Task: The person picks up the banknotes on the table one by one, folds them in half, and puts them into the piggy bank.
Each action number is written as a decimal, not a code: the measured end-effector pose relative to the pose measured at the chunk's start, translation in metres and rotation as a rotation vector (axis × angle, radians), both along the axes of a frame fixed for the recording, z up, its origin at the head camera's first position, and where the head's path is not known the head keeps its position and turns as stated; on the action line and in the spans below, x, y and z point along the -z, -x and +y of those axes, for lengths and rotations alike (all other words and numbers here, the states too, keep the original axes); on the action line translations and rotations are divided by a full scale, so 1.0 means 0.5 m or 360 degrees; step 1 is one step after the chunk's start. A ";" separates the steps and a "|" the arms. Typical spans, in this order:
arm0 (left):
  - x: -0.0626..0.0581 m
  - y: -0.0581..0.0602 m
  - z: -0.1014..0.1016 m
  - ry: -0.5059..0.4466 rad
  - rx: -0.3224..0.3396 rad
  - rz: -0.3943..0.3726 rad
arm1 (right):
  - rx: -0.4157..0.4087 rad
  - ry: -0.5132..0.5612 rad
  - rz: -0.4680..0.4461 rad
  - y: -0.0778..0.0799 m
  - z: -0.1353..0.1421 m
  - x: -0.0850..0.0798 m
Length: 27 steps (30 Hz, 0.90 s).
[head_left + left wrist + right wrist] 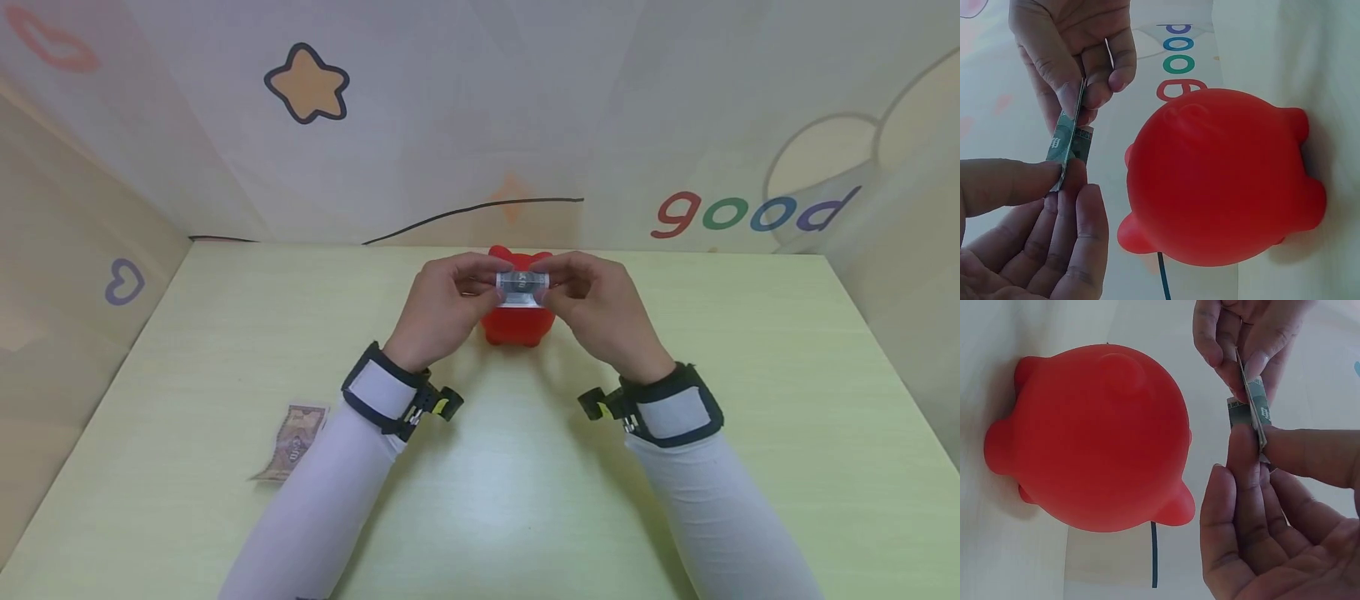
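Note:
A folded green banknote (522, 283) is pinched at its two ends, the left hand (450, 302) on one side and the right hand (597, 307) on the other. In the left wrist view, the banknote (1069, 142) is bent into a narrow strip between thumbs and fingers. A red piggy bank (517, 327) stands on the table behind the hands, partly covered by them and the note. The right wrist view shows the rounded piggy bank (1104, 437) upright on its feet, with the hands level with its top.
A brownish banknote (296, 442), creased and curling at one end, lies on the pale table (480, 508) beside the left forearm. A printed cloth backdrop (480, 108) rises at the table's far edge. Each wrist wears a black strap with a small camera mount.

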<state>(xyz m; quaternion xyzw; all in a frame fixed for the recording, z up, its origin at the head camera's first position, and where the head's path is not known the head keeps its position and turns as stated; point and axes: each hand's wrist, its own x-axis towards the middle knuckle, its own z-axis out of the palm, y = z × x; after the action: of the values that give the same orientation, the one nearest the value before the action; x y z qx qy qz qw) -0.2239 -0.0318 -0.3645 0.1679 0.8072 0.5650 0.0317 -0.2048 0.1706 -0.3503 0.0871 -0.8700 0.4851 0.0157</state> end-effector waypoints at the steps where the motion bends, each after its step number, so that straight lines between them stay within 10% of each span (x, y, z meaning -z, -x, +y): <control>1: 0.000 0.000 0.000 0.0019 -0.0003 0.0020 | 0.0001 -0.0005 0.0002 0.000 0.000 0.000; 12: 0.002 0.000 -0.005 0.0148 -0.0078 0.0195 | 0.0024 -0.0032 0.0100 -0.001 0.001 0.006; 27: 0.000 -0.004 0.001 0.0016 -0.0019 0.0015 | -0.0029 0.0096 -0.0033 0.001 -0.005 0.008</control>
<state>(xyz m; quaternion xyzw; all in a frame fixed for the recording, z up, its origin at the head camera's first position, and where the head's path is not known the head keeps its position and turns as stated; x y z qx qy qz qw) -0.2219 -0.0313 -0.3647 0.1656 0.8112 0.5602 0.0255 -0.2055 0.1682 -0.3543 0.0894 -0.8543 0.5121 0.0050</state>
